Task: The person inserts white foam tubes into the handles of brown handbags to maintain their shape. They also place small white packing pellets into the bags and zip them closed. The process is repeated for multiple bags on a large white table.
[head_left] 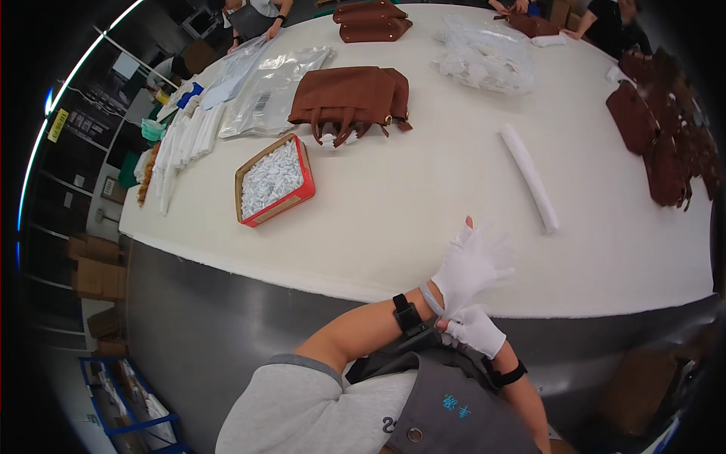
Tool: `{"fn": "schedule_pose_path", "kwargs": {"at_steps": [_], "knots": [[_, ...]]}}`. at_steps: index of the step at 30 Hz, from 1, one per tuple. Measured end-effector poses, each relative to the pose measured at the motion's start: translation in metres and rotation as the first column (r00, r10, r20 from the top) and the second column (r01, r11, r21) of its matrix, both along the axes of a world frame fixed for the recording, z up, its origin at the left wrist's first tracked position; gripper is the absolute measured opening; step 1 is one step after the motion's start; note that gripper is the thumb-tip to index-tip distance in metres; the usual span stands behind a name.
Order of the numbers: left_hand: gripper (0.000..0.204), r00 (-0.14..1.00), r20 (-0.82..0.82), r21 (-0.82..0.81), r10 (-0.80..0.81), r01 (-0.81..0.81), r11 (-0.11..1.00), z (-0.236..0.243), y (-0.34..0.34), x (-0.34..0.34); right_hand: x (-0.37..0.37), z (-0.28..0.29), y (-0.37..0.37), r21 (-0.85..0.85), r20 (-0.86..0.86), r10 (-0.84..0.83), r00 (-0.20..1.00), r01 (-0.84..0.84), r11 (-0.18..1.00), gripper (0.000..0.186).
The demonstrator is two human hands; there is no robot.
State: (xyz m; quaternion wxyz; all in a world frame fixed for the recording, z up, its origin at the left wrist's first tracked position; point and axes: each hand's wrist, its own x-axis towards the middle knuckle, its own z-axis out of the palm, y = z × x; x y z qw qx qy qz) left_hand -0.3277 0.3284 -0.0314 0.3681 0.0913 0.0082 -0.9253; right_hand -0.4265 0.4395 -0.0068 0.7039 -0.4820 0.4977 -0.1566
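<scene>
My left hand (470, 266), in a white glove that leaves the thumb tip bare, stretches over the near edge of the table with its fingers spread and slightly blurred. Below it my right hand (479, 333), also in a white glove, is closed at the left wrist. Its thumb and fingers pinch the cuff of the left glove (451, 303). A grey band (432, 299) circles the left wrist beside that cuff. Farther off to the right, a white rolled tube of material (529, 178) lies on the white table (378, 242).
A red box (308, 168) of small white pieces stands left of centre. Behind it lie brown bags (344, 94) and clear plastic bags (276, 87). White rolls (189, 140) line the left edge; more brown bags (635, 117) are piled right. People work along the far side.
</scene>
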Motion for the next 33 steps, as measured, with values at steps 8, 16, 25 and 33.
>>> {"fn": "schedule_pose_path", "kwargs": {"at_steps": [8, 16, 25, 33], "knots": [[0.046, 0.707, 0.707, -0.052, -0.005, 0.058, 0.997, -0.048, 0.033, 0.004, -0.052, -0.023, 0.03, -0.018, 0.113, 0.16, 0.981, -0.159, 0.987, 0.026], [0.02, -0.486, 0.501, -0.328, 0.716, 0.659, 0.677, -0.007, -0.081, 0.176, -0.067, -0.049, 0.012, -0.077, 0.044, -0.245, 0.968, 0.248, 0.966, 0.025], [0.051, -0.267, -0.128, -0.082, 0.955, 0.963, 0.258, 0.03, -0.252, 0.298, -0.004, -0.108, -0.056, -0.669, -0.101, -0.772, 0.627, 0.532, 0.52, 0.012], [0.025, -0.185, 0.068, 0.077, 0.98, 0.981, 0.179, -0.015, -0.304, 0.34, 0.01, -0.118, -0.059, -0.787, -0.226, -0.886, 0.405, 0.46, 0.412, 0.013]]}}
